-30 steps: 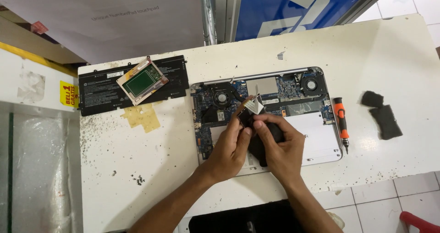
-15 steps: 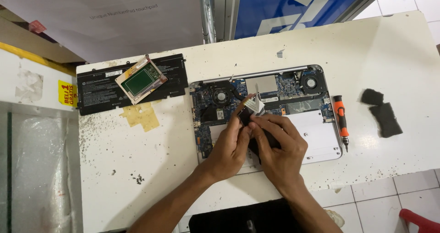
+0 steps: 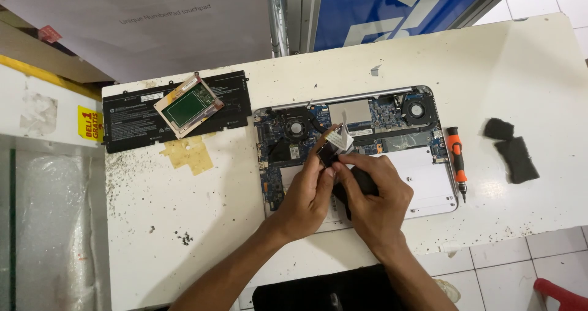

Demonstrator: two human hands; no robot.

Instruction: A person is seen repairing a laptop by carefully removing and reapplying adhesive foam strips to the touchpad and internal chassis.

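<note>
Both hands (image 3: 343,191) pinching small black part (image 3: 327,153), over opened laptop (image 3: 422,182)

I see a yellow sticker (image 3: 89,123) on the white panel left of the tabletop (image 3: 539,60), a white label (image 3: 150,97) on the black battery pack (image 3: 135,120), a white printed sheet (image 3: 153,23) top left, and a blue-and-white sign (image 3: 398,5) top centre.

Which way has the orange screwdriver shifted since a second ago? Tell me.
No. The orange screwdriver lies in the same spot on the white table, just off the right edge of the opened laptop, tip pointing toward the person.
</note>
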